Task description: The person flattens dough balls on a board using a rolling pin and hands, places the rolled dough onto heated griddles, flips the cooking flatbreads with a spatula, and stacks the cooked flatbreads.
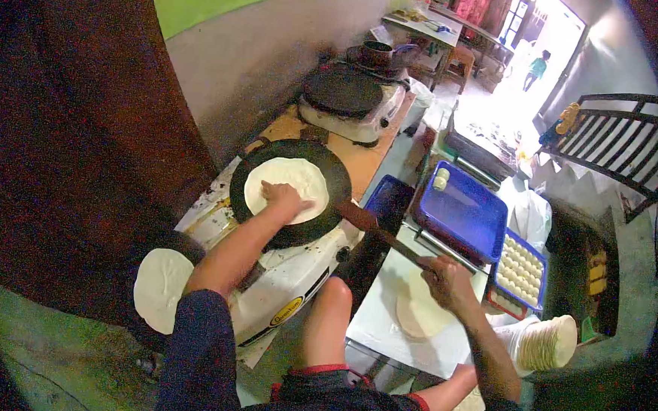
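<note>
My left hand (pixel 285 201) rests on a round, pale flatbread (pixel 267 173), fingers stretched out over its surface. The flatbread lies in a dark flat pan (pixel 338 174) on a white gas stove (pixel 294 286). My right hand (pixel 447 279) is closed around the handle of a brown wooden spatula (pixel 358 216), whose blade is by the pan's right edge. Beneath the right hand, a thin round of dough (pixel 419 313) lies on a white work surface (pixel 378 333). Another flatbread (pixel 162 292) sits in a dark pan at my left.
A second stove carries a dark griddle (pixel 343 92), with a pot (pixel 377 54) behind it. On the right are a blue tray (pixel 464 214), a crate of dough balls (pixel 519 268) and a stack of flatbreads (pixel 550 344). A person (pixel 536 67) is near the bright doorway.
</note>
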Demonstrator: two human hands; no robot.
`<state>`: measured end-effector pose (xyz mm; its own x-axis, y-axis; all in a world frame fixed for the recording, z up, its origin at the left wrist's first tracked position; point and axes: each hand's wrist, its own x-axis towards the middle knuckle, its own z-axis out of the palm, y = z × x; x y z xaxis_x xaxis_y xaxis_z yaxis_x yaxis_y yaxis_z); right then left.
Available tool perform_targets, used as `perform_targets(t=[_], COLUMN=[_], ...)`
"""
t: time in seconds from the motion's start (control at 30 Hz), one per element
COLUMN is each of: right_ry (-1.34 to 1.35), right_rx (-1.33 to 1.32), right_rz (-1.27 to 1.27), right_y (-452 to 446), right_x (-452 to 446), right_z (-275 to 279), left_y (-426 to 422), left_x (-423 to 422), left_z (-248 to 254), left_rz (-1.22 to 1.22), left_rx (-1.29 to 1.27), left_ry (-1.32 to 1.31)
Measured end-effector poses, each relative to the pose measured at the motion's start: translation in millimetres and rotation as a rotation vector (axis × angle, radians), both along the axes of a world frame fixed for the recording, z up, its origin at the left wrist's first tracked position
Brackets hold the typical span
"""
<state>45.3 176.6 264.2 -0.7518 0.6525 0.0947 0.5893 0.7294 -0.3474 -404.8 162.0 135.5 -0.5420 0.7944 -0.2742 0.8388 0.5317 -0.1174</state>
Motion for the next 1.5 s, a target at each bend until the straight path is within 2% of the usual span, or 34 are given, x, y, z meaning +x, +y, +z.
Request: perform_targets(t=[0.03,0.07,0.17,0.2,0.3,0.37,0.43,0.5,0.53,0.57,0.6,0.67,0.7,0.77,0.83,0.87,0.9,0.97,1.03,1.1,1.17,1.23,1.27,1.4,1.5], right_ry=[0.018,-0.017,0.000,0.017,0.216,0.214,0.203,0.284,0.317,0.351,0.364,0.451,0.518,0.627,0.447,0.473,0.493,0.370,0.317,0.340,0.376,0.446,0.486,1.062,1.140], right_rx=[-0.006,-0.021,-0.043,-0.057,-0.109,-0.063,-0.074,-0.018,-0.088,-0.156,-0.155,-0.128,-0.106,-0.075,-0.069,-0.028,0.012,0.121,0.089,0.207,0.128,-0.102,-0.220,-0.591,-0.627], right_rz=[-0.013,-0.047,-0.040,-0.035,0.053,0.126,0.134,0.130,0.112,0.093,-0.005,-0.154,-0.197,-0.365,-0.683,-0.774,-0.876,-1.148,-1.387,-1.470,-1.575,-1.639,-1.656,-1.594,-1.522], right_y=[-19,-32,-56,-58,-38,-16,-4,6,1,-4,-13,-34,-46,-68,-122,-150,-176,-227,-271,-308,-335,-353,-359,-371,-372], right_x=[-4,-6,-23,-40,-118,-182,-230,-233,-206,-179,-140,-63,-13,90,194,238,277,341,374,409,429,436,438,454,476], right_z=[3,-1,-18,-27,-64,-102,-116,-131,-122,-111,-106,-93,-92,-117,-103,-90,-82,-94,-91,-136,-170,-173,-174,-190,-252], left_y=[3,2,-19,-23,-40,-59,-77,-94,-104,-113,-117,-116,-107,-99,-80,-70,-64,-58,-55,-55,-57,-65,-68,-71,-75], left_x=[10,12,33,33,26,34,44,54,64,81,101,146,154,209,262,287,321,384,434,474,507,526,531,527,509], left_z=[-2,-2,57,68,119,150,164,160,157,155,143,135,100,88,63,40,36,29,17,-1,-17,-23,-26,-35,-45], left_rz=[0.108,0.057,0.018,0.032,0.095,0.123,0.126,0.090,0.042,0.039,-0.050,-0.051,-0.149,-0.267,-0.353,-0.481,-0.528,-0.624,-0.688,-0.801,-0.870,-0.903,-0.920,-0.912,-0.906], left_rx=[0.001,0.058,0.297,0.333,0.450,0.609,0.820,0.926,0.951,0.993,1.073,0.990,1.005,0.903,0.769,0.742,0.681,0.550,0.375,0.273,0.189,0.131,0.115,0.035,0.013], left_ry=[0.015,-0.023,-0.102,-0.050,-0.096,-0.071,-0.106,-0.197,-0.207,-0.429,-0.416,-0.488,-0.602,-0.754,-0.879,-0.845,-0.884,-0.965,-1.020,-1.023,-1.045,-1.025,-1.019,-0.969,-0.941])
